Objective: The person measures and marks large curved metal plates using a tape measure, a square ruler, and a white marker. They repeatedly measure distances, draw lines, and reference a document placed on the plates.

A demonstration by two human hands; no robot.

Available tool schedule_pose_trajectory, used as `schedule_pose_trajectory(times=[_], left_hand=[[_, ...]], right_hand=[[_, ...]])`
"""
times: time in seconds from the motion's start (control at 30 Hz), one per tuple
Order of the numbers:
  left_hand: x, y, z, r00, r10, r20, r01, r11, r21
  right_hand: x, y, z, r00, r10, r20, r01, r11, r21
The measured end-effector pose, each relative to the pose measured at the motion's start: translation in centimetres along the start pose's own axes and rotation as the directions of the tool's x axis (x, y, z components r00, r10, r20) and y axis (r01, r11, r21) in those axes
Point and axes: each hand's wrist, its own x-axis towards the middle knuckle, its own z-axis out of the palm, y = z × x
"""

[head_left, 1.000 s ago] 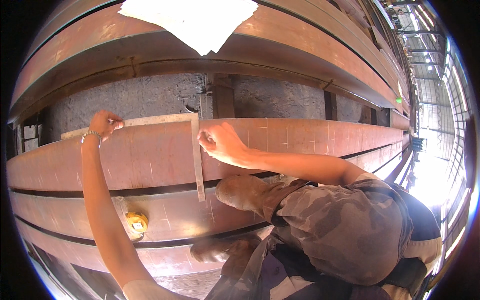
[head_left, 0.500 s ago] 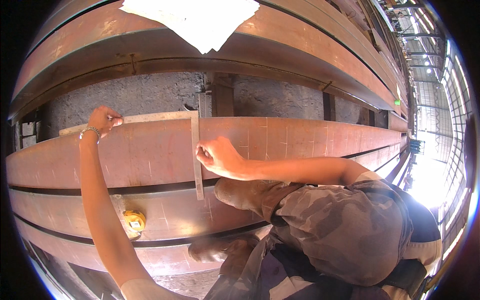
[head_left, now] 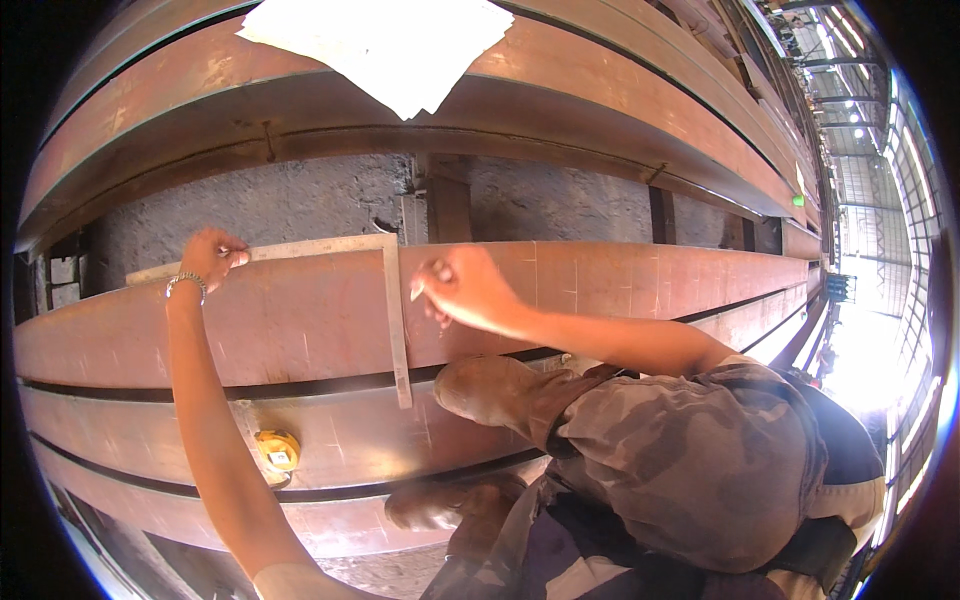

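Observation:
A metal carpenter's square (head_left: 330, 246) lies on a reddish-brown steel beam (head_left: 280, 310). Its long arm runs along the beam's far edge, and its short arm crosses the beam toward me. My left hand (head_left: 212, 258), with a bracelet at the wrist, pinches the long arm. Just right of the square's short arm, my right hand (head_left: 465, 288) is raised over the beam, fingers curled and slightly blurred. A small whitish piece, perhaps chalk (head_left: 416, 291), shows at its fingertips. Thin pale lines mark the beam to the right.
A yellow tape measure (head_left: 279, 450) rests on the nearer beam, beside my left forearm. White paper sheets (head_left: 385, 45) lie on the far beam. My brown boots (head_left: 485, 390) stand on the near beams. Between the beams is a gap showing rough grey ground (head_left: 300, 195).
My right hand has lifted away from the square's short arm, moving slightly right and up. My left hand stays on the square. The whole view has shifted slightly.

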Motion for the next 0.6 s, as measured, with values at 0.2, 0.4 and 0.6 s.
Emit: schedule_pose_trajectory(times=[0.2,0.4,0.6], left_hand=[[-1.5,-1.7,-1.8,0.998,0.004,-0.068,-0.007,0.999,-0.044],[-5.9,-3.6,-8.7,0.931,-0.009,-0.365,0.028,0.999,0.047],[-13.3,-1.5,-15.6,0.86,-0.179,-0.478,0.142,0.983,-0.113]], right_hand=[[0.9,-2.4,-3.3,0.985,-0.05,-0.168,0.068,0.992,0.103],[1.4,-3.7,-5.5,0.967,-0.126,-0.22,0.179,0.954,0.241],[0.3,-5.8,-7.5,0.927,-0.203,-0.316,0.298,0.91,0.29]])
